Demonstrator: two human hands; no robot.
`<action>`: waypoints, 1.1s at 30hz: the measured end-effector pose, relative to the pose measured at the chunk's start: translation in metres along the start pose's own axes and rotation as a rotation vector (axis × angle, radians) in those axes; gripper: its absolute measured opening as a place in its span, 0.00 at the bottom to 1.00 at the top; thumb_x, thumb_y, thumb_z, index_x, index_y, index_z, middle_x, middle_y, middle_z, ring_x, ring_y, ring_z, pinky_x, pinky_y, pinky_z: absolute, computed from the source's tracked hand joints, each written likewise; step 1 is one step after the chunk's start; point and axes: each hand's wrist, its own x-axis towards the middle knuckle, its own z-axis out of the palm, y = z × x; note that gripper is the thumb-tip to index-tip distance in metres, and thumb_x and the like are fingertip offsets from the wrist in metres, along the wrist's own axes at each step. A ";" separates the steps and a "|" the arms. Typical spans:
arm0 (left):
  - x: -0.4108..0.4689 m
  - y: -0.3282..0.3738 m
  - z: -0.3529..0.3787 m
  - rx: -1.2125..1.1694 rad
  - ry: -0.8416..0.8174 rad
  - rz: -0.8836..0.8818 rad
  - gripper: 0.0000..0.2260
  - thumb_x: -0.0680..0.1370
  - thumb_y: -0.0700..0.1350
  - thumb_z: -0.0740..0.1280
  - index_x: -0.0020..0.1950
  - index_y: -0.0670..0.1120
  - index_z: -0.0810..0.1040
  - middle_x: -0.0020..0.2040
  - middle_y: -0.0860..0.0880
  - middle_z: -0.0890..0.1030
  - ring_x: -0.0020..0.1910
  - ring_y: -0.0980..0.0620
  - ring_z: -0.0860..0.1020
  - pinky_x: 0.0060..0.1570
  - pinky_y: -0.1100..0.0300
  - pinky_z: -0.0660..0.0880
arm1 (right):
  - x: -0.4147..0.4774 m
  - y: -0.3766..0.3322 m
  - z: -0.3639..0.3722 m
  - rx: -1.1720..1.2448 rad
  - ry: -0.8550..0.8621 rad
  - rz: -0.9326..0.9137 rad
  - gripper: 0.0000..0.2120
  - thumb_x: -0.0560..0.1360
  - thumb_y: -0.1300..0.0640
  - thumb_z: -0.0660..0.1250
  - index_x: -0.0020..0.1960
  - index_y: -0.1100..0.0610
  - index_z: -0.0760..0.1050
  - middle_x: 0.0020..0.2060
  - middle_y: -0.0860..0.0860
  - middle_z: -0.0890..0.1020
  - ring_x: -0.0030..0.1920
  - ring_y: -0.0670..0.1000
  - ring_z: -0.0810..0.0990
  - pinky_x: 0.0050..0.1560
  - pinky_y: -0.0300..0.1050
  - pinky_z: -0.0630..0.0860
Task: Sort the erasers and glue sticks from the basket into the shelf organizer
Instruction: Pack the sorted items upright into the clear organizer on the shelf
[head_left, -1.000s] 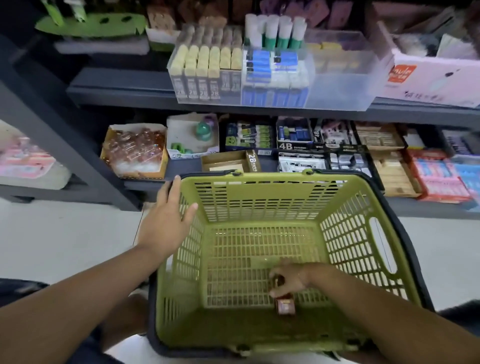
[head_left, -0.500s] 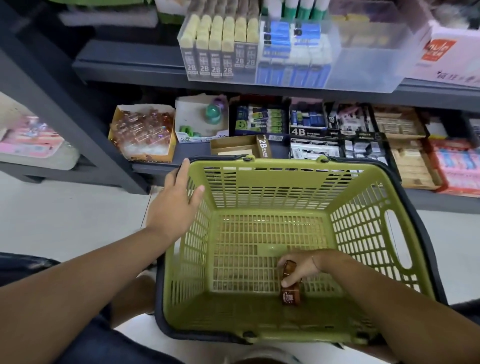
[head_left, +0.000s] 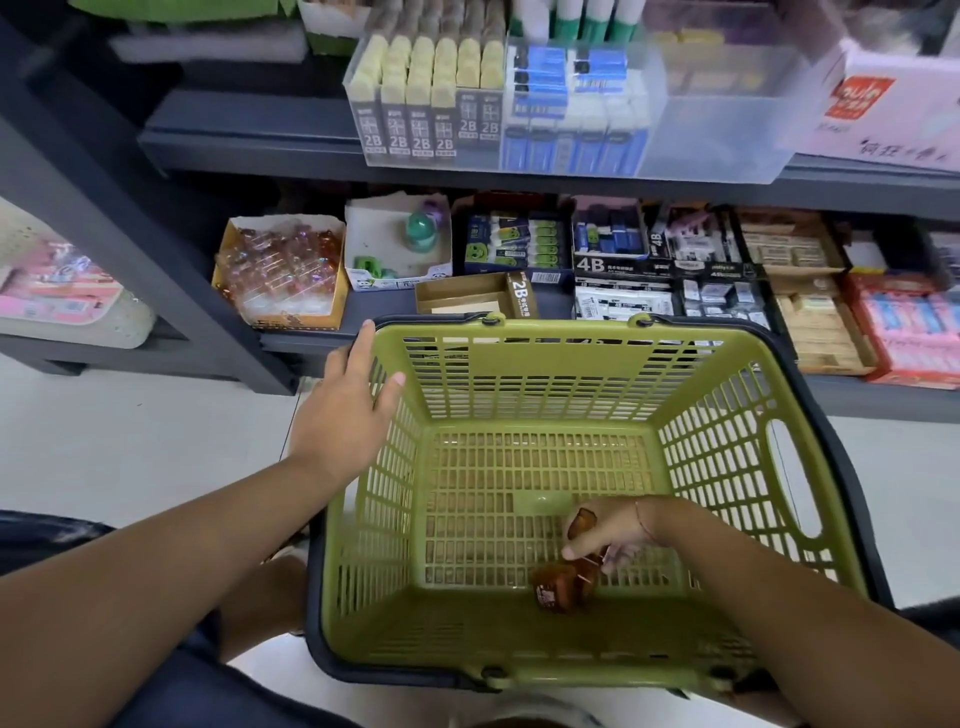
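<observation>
Basket (head_left: 519, 374), green: left hand (head_left: 345, 415) rests flat-fingered on its 10 o'clock rim, apparently steadying it. Right hand (head_left: 615, 530) pinches brown packets (head_left: 553, 592) at 5 o'clock on its floor, likely for shelf organizer (head_left: 717, 130) at 12 o'clock.

Basket (head_left: 582, 654) before shelf (head_left: 249, 140).
</observation>
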 end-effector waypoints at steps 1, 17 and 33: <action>0.001 0.000 0.000 0.046 0.020 0.002 0.29 0.82 0.57 0.54 0.80 0.51 0.48 0.75 0.44 0.61 0.68 0.41 0.68 0.60 0.47 0.69 | -0.007 -0.007 -0.004 -0.015 0.024 -0.032 0.27 0.70 0.45 0.73 0.64 0.52 0.68 0.58 0.60 0.79 0.41 0.48 0.79 0.43 0.40 0.75; -0.005 0.158 -0.112 -1.528 -0.923 -0.085 0.26 0.68 0.47 0.73 0.64 0.42 0.75 0.55 0.42 0.81 0.52 0.48 0.81 0.49 0.55 0.81 | -0.244 -0.184 -0.041 -0.407 0.698 -0.831 0.43 0.69 0.46 0.73 0.76 0.44 0.50 0.69 0.43 0.66 0.65 0.40 0.68 0.65 0.35 0.67; 0.000 0.191 -0.138 -1.661 -0.896 -0.115 0.27 0.72 0.44 0.69 0.68 0.35 0.70 0.58 0.37 0.75 0.63 0.42 0.75 0.56 0.49 0.78 | -0.277 -0.187 -0.050 -0.610 1.160 -0.857 0.41 0.65 0.24 0.54 0.72 0.44 0.56 0.60 0.43 0.66 0.50 0.38 0.72 0.48 0.37 0.68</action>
